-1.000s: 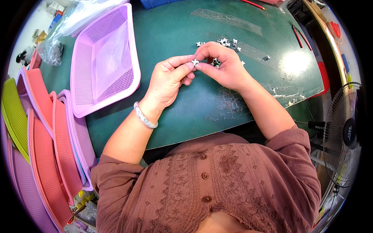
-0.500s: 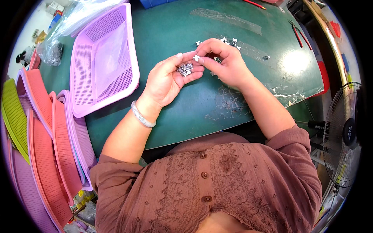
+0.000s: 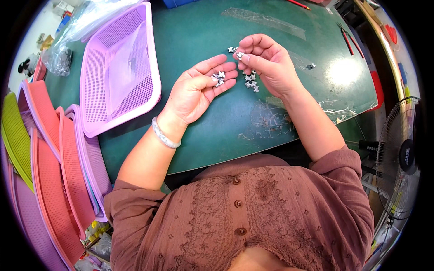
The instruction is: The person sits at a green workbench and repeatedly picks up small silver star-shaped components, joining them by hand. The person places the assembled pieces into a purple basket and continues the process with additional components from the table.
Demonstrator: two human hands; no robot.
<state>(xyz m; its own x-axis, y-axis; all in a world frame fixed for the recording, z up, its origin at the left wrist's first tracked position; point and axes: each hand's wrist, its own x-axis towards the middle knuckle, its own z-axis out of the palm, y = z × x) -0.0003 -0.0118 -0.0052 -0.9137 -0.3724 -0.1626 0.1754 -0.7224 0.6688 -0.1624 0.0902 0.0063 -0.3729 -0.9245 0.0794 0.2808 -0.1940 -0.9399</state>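
My left hand [image 3: 199, 86] is turned palm up over the green table, with several small silvery metal pieces [image 3: 219, 78] on its fingers. Its thumb presses on them. To its right, my right hand [image 3: 266, 63] pinches one star-shaped metal piece [image 3: 240, 55] between thumb and forefinger. More of these metal pieces [image 3: 251, 82] lie in a small heap on the table just below my right hand, and a few [image 3: 232, 49] show beyond its fingertips. The right palm and curled fingers hide part of the heap.
A purple perforated basket [image 3: 121, 72] holding a clear plastic sheet stands at the left. Stacked pink, purple and green baskets [image 3: 49, 180] crowd the left edge. Red-handled pliers [image 3: 347, 41] and a single metal piece [image 3: 311, 66] lie right. A fan [image 3: 398, 153] stands far right.
My right hand has drawn away from the left, up and to the right, with a metal piece in its pinch. The left thumb has come down over the pieces. More of the table heap shows.
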